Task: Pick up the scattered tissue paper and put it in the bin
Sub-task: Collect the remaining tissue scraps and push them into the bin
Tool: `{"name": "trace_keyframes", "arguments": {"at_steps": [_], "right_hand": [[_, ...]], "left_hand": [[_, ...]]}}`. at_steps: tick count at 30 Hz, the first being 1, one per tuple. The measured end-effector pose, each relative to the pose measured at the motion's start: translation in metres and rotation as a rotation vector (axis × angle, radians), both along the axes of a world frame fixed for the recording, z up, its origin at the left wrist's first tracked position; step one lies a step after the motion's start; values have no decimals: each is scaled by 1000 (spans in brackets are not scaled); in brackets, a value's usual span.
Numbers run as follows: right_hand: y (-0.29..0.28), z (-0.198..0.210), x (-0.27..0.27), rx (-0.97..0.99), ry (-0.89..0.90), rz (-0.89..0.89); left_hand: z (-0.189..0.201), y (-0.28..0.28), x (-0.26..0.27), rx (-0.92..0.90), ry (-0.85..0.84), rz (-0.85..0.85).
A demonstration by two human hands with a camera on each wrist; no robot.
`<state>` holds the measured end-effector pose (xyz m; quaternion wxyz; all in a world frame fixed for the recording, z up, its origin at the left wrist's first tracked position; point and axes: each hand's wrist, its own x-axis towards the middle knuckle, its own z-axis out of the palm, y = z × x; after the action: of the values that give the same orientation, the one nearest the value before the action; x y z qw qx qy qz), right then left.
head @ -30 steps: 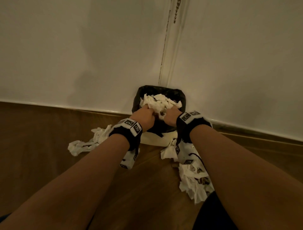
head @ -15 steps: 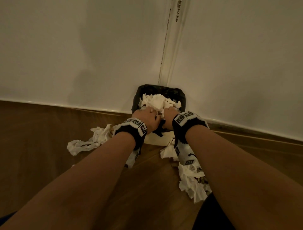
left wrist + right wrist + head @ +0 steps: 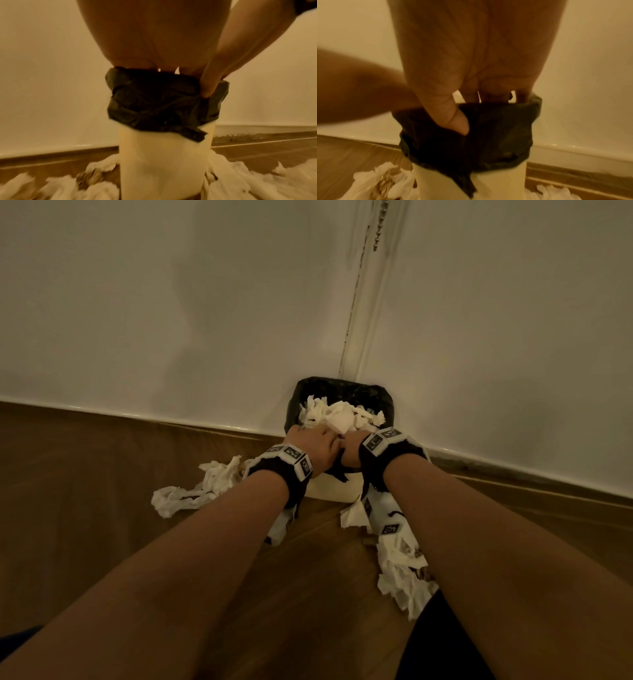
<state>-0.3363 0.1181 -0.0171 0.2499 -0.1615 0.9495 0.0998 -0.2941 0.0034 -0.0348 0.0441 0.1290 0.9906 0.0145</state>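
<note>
Since a second ago our left hand [image 3: 317, 445] and right hand [image 3: 352, 448] have sunk, fingers into the bin [image 3: 164, 159] mouth and thumbs outside on its liner, grip unclear — tissue paper [image 3: 342, 414] light, soft, compressible; bunch strips mid-length.

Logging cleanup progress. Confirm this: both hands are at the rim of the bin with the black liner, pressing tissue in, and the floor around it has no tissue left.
Wrong on the floor: tissue paper is strewn left of the bin, and more to its right, as the head view shows. The rest holds: left hand and right hand are at the lined rim.
</note>
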Motion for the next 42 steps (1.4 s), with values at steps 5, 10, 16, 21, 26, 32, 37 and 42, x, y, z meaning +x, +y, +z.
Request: {"name": "trace_keyframes", "arguments": {"at_steps": [5,10,16,21,26,32,37,42], "right_hand": [[1,21,-2,-67,51,-12],[6,38,-2,-64,73,-37],[-36,79,29,-327,400,-79],[-90,66,48,-363,339,51],[-137,23,57,-372,191,85],[-180,-30,59,-270,50,87],[-204,-57,66,-205,-53,178],[-218,-94,78,-132,-217,257]], "left_hand": [[-19,-16,35,86,245,16],[-33,-33,66,147,371,70],[-36,-73,87,207,357,244],[-50,-126,113,287,179,483],[-80,-175,146,257,-217,664],[-125,-191,179,242,-407,687],[-156,-170,193,177,-389,679],[-173,-177,199,247,-389,647]]}}
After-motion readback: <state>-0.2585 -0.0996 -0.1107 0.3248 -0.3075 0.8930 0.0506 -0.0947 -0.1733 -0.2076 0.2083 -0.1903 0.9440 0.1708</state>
